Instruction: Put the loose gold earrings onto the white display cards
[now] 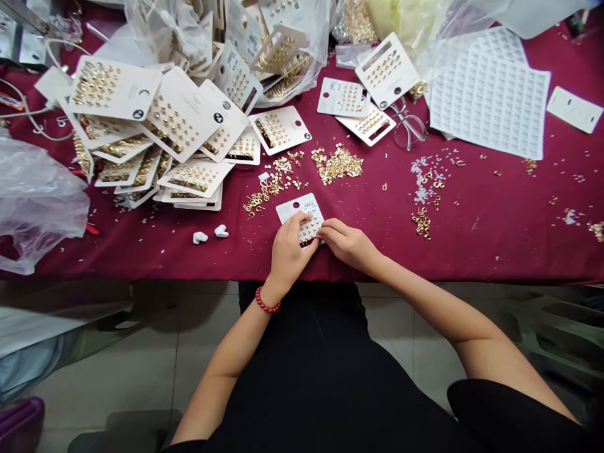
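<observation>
A white earring card with rows of small studs lies near the table's front edge, its price label and round hole uppermost. My left hand is closed on the card's left and lower side, with fingers across its face. At the card's right edge, my right hand has its fingertips pinched together; whatever is between them is too small to make out. Just beyond the card lie a heap of small gold pieces and a looser scatter of gold earring parts.
A large pile of filled earring cards stands at the left, beside plastic bags. Two white earbuds lie left of my hands. Farther right are glasses, gold hoops, clear bits and a sticker sheet.
</observation>
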The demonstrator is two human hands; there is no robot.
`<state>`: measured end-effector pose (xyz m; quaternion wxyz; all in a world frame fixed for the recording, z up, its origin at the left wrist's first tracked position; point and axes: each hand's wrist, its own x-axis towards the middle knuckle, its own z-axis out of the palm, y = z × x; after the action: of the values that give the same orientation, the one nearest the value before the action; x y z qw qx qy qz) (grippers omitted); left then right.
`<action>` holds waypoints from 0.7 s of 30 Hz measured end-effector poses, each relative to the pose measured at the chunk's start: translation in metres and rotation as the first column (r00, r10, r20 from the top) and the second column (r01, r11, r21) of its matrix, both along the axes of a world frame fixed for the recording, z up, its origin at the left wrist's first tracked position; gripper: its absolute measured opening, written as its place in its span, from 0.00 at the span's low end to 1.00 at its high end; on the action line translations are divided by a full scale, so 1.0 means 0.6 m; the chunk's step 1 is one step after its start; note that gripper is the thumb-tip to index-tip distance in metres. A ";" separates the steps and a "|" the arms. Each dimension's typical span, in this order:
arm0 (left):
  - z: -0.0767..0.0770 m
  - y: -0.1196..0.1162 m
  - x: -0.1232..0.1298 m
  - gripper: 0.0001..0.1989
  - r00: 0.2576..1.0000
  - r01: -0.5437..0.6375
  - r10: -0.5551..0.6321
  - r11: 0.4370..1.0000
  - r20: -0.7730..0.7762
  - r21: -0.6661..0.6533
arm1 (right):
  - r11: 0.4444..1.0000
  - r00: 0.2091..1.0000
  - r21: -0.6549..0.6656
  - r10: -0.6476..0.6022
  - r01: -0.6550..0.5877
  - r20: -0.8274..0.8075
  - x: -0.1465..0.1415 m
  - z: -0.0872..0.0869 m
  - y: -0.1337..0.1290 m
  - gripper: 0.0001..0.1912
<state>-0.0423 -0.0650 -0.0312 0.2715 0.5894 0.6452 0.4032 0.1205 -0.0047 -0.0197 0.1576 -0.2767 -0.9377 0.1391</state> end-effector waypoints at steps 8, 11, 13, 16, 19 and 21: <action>0.006 0.001 0.005 0.22 0.998 -0.040 0.042 0.999 0.039 -0.029 | 0.998 0.990 0.012 0.057 -0.059 0.127 0.001 0.013 0.007 0.14; 0.004 0.002 0.005 0.21 0.998 -0.043 0.044 0.999 0.040 -0.033 | 0.997 0.978 0.020 0.071 -0.077 0.195 -0.001 0.018 0.008 0.14; 0.003 0.002 0.005 0.21 0.998 -0.042 0.043 0.999 0.043 -0.031 | 0.996 0.968 0.026 0.076 -0.085 0.238 -0.003 0.022 0.008 0.13; 0.002 0.003 0.004 0.22 0.998 -0.040 0.041 0.999 0.052 -0.035 | 0.995 0.947 0.026 0.084 -0.097 0.311 -0.007 0.031 0.009 0.11; 0.003 0.003 0.003 0.21 0.997 -0.034 0.037 0.999 0.065 -0.037 | 0.994 0.918 0.017 0.097 -0.112 0.385 -0.014 0.043 0.011 0.12; 0.004 0.004 0.002 0.21 0.997 -0.030 0.033 0.999 0.069 -0.041 | 0.993 0.899 0.008 0.106 -0.121 0.425 -0.019 0.049 0.012 0.12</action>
<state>-0.0410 -0.0629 -0.0290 0.2992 0.5593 0.6524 0.4148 0.1091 0.0025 0.0097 -0.0534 -0.2426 -0.9662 0.0687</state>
